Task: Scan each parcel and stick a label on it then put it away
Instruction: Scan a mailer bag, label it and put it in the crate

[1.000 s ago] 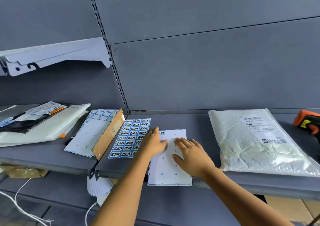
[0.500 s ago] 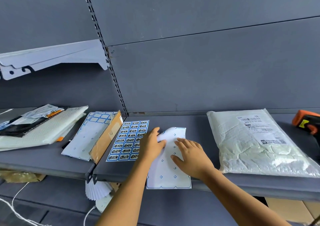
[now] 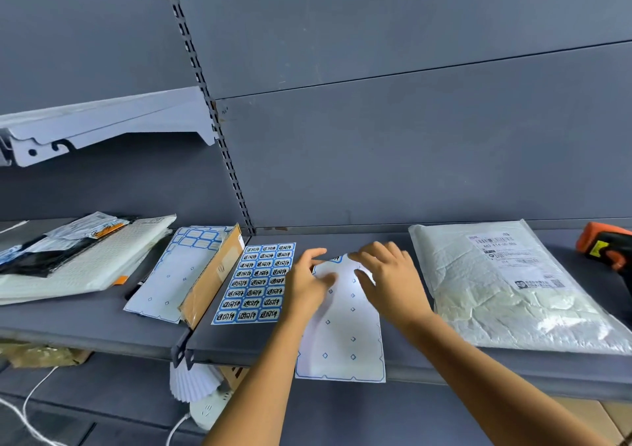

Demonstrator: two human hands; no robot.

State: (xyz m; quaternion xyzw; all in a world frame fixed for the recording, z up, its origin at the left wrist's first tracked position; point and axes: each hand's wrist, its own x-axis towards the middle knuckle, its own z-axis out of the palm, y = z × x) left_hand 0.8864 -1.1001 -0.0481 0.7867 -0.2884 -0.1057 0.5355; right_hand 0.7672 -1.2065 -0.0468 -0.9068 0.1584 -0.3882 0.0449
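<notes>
A nearly bare white label sheet (image 3: 342, 336) lies on the grey shelf (image 3: 478, 370) and overhangs its front edge. One last blue label (image 3: 337, 258) sits at its raised top edge. My left hand (image 3: 306, 285) pinches the sheet's top left part, thumb on the paper. My right hand (image 3: 388, 274) curls over the top right corner, fingertips beside the label and blurred. A white bagged parcel (image 3: 513, 295) with a printed shipping label lies to the right. An orange scanner (image 3: 605, 247) sits at the far right.
A full sheet of blue labels (image 3: 256, 283) lies left of my hands. Further left are a brown cardboard mailer (image 3: 212, 274), another used sheet (image 3: 174, 274) and a pile of parcels (image 3: 68, 257). Below the shelf are a power strip (image 3: 208, 411) and cables.
The sheet's top edge has lifted and bent further. My right hand has moved up from the middle of the sheet to its top right corner. My left hand stays at the top left.
</notes>
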